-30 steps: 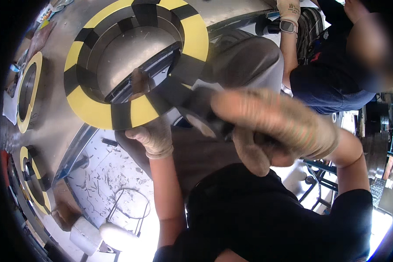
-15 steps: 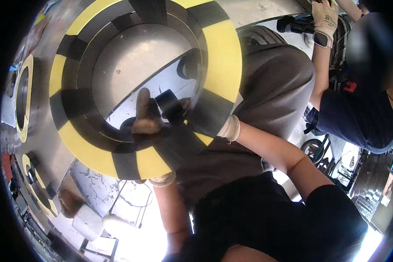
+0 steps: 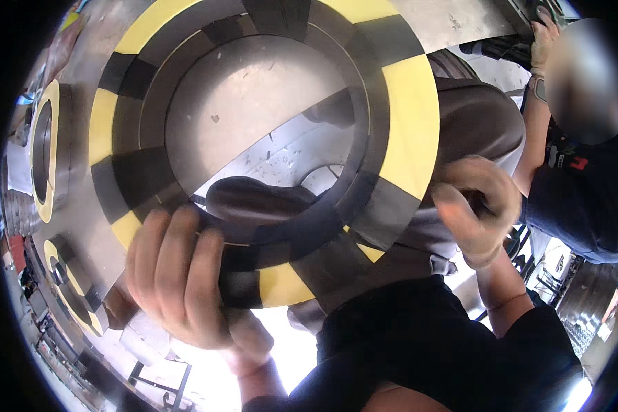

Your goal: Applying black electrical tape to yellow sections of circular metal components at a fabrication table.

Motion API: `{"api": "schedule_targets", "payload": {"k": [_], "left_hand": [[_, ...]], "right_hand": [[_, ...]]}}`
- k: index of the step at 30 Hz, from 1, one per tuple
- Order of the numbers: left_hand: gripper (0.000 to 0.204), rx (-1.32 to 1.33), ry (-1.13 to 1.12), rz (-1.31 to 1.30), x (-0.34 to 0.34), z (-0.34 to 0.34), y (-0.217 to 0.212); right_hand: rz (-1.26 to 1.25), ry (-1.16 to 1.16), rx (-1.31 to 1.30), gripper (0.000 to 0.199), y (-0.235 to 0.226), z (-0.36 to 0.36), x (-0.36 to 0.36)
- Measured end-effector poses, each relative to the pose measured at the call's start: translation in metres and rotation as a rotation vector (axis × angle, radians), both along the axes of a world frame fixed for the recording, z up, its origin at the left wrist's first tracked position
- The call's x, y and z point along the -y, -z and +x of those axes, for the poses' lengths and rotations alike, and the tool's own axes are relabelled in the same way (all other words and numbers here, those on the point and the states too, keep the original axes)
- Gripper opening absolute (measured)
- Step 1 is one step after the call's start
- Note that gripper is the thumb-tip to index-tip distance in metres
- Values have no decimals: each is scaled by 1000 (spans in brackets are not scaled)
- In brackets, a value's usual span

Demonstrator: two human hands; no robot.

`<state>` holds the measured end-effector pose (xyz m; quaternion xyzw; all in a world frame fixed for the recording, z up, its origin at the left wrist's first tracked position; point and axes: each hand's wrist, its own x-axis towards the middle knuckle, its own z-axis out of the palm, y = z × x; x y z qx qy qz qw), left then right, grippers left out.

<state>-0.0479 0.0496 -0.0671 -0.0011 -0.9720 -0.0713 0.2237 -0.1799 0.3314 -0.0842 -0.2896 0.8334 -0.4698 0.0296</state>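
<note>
Two smaller yellow-and-black ringed openings (image 3: 42,147) sit in the grey metal panel (image 3: 82,206) at left. A person in a dark shirt (image 3: 580,199) stands at right.

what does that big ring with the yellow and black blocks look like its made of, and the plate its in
The ring looks like metal with matte yellow and black paint or tape, in flat, sharp-edged blocks. The plate looks like bare grey steel, dull and scuffed. The left hand grips the ring's lower edge.

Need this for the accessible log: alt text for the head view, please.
Seen from above, a person's gloved left hand grips the lower rim of a large metal ring banded in yellow and black, while the gloved right hand rests at its right edge. Another person in a dark shirt stands at the right; smaller striped rings lie at left.
</note>
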Motion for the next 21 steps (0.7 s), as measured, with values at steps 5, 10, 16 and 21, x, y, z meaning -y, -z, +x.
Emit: {"api": "schedule_targets", "payload": {"k": [5, 10, 16, 21], "left_hand": [[52, 24, 324, -76, 35, -17, -6], [37, -50, 403, 52, 36, -24, 1], [30, -132, 442, 78, 47, -32, 1], [32, -198, 427, 119, 56, -46, -3]], "right_hand": [[160, -432, -866, 33, -23, 3, 96], [429, -721, -616, 22, -26, 8, 107], [407, -701, -645, 15, -29, 8, 112], [286, -654, -643, 32, -25, -14, 122]]}}
